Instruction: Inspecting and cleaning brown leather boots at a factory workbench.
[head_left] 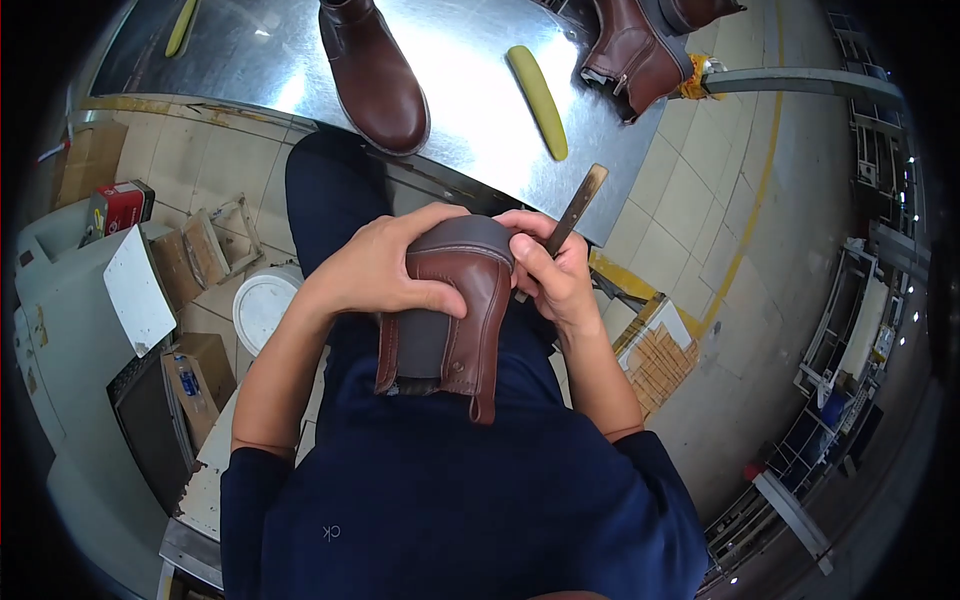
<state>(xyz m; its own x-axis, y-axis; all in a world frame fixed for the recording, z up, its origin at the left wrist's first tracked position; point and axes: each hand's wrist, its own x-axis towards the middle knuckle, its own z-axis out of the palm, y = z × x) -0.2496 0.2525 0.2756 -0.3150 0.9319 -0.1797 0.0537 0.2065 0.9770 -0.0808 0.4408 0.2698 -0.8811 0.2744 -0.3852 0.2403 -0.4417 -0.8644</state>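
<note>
L hand (385,265) clamped on brn boot (480,310), R hand (558,277) gripping flat tool (578,207); shiny metal tbl (462,60), tiled flr (690,160)

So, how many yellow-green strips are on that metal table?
2: one strip on the table, between brown boots; another strip near the table's left end, cut off by the top edge. Some may be hidden.
</note>
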